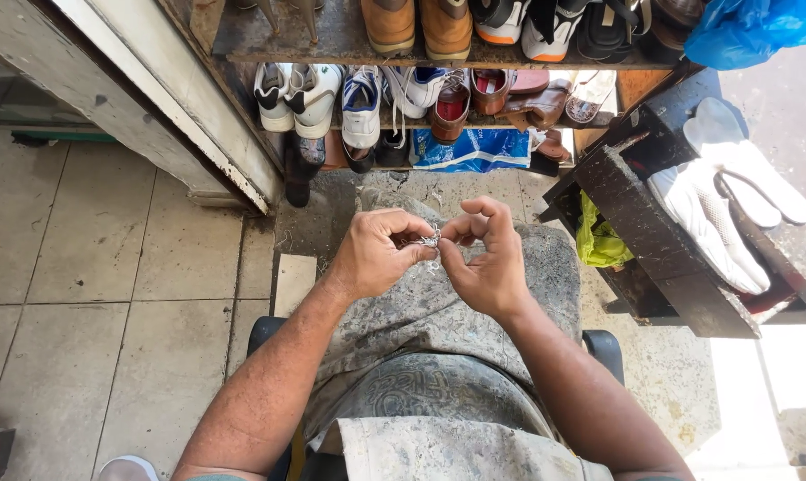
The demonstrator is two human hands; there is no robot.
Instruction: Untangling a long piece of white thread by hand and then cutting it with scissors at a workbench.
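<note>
Both my hands meet over my lap, above a stained grey apron [421,312]. My left hand [376,254] and my right hand [483,258] pinch the same small silvery metal piece [431,239] between thumbs and forefingers. It looks like a bit of chain or a small buckle; it is too small to tell which. A thin pale strand hangs just below it.
Wooden shelves [350,44] ahead hold several pairs of shoes and sneakers. A dark wooden box [635,223] at my right carries white shoe soles [715,205] and a yellow-green bag [599,240]. A blue plastic bag [750,27] lies at the top right. Tiled floor [109,267] spreads to the left.
</note>
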